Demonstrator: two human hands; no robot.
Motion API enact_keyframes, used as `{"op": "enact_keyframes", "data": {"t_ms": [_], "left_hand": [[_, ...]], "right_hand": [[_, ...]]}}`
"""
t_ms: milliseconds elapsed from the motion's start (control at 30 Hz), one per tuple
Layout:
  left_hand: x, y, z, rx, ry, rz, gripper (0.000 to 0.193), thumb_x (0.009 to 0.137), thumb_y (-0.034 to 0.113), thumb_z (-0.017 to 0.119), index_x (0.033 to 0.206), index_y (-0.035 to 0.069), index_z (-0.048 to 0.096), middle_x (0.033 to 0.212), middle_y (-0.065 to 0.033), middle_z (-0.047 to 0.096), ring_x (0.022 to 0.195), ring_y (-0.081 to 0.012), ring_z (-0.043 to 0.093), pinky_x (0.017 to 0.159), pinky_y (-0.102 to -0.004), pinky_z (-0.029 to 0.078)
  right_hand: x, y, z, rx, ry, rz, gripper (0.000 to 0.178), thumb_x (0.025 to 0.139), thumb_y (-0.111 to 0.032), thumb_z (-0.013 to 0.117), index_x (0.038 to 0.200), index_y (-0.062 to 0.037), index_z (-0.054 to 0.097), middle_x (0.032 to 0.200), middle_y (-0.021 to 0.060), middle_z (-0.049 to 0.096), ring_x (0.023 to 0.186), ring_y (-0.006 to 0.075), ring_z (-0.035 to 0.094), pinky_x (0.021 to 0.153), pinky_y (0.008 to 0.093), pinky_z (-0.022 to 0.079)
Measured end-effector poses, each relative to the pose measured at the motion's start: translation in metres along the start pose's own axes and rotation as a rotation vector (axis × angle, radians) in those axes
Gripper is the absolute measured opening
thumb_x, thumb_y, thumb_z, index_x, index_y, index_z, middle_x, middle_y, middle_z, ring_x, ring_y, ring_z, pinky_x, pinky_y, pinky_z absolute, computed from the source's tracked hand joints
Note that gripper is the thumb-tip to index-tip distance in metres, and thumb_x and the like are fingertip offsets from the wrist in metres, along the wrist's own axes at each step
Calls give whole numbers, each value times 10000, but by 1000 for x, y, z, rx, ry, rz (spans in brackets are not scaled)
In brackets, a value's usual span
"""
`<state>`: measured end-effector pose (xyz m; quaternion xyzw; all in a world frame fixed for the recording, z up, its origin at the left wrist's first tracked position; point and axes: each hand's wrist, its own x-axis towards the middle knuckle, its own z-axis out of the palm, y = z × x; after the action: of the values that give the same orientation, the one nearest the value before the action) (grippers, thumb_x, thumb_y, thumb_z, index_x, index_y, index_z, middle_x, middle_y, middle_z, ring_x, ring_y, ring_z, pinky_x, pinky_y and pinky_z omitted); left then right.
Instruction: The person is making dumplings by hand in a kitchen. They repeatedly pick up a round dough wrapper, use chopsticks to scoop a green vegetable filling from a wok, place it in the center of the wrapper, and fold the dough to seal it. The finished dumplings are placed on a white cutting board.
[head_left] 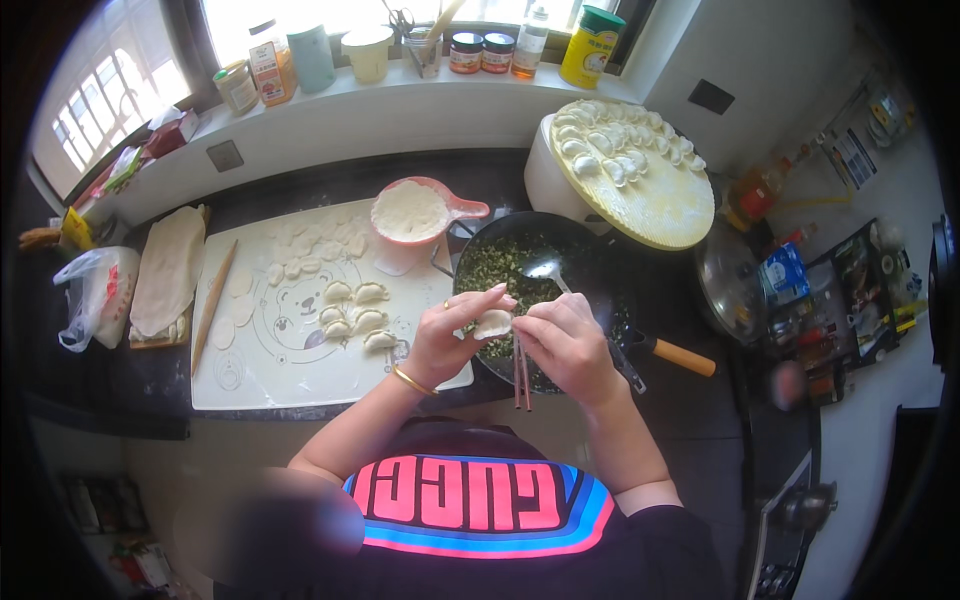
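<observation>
A small pale dumpling (492,323) rests in the fingers of my left hand (447,333), which has a gold bangle at the wrist. My right hand (568,338) is closed close by, its fingertips at the dumpling's right edge. From under those fingers a pair of chopsticks (522,372) points down toward me. Both hands are above the near part of a dark wok (598,240) of chopped green filling (500,258), where a metal spoon (545,270) lies. Several folded dumplings (370,320) sit on the white mat (240,385) to the left.
Small dough pieces (300,245), flat wrappers (225,332) and a rolling pin (213,310) lie on the mat. Behind it stands a pink bowl of flour (410,212). A round tray (665,215) of dumplings tops a white container at back right. The wok's wooden handle (683,357) points right.
</observation>
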<state>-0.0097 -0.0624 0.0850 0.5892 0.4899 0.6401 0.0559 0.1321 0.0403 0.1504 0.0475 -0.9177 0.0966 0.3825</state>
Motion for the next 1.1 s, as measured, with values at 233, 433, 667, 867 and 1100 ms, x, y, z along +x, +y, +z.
{"op": "enact_keyframes", "data": {"t_ms": [233,433,667,867,1100], "left_hand": [[1,1,2,15,8,-2,559,665,-18,684,1197,68,535,978,-98,643,883,-230,621,776,-312,495],[0,2,2,-5,7,-19,590,657,-2,701,1213,75,521,981,-98,642,881,-230,621,766,-311,494],[0,-1,2,-21,-3,-17,605,656,6,707,1224,78,511,989,-99,640,884,-233,620,770,-317,491],[2,2,3,-2,-6,-16,598,660,11,707,1222,72,511,987,-103,641,878,-232,621,770,-315,489],[-4,-3,6,-150,13,-137,589,688,-3,691,1239,64,494,1004,-104,637,882,-200,620,776,-297,485]], "right_hand": [[2,-2,3,-38,-3,-5,189,620,12,638,773,-36,537,769,66,526,671,224,510,632,330,410],[-3,0,5,143,118,178,203,597,58,634,748,-34,534,777,86,536,691,243,523,618,331,433],[-5,0,4,173,112,198,201,612,45,656,762,-37,549,790,85,545,700,240,527,622,328,432],[-2,4,6,50,62,52,235,599,33,665,786,-47,548,787,74,542,672,229,516,608,332,417],[-7,4,6,266,259,275,182,617,64,630,755,-38,570,743,64,553,618,164,510,537,250,400]]}}
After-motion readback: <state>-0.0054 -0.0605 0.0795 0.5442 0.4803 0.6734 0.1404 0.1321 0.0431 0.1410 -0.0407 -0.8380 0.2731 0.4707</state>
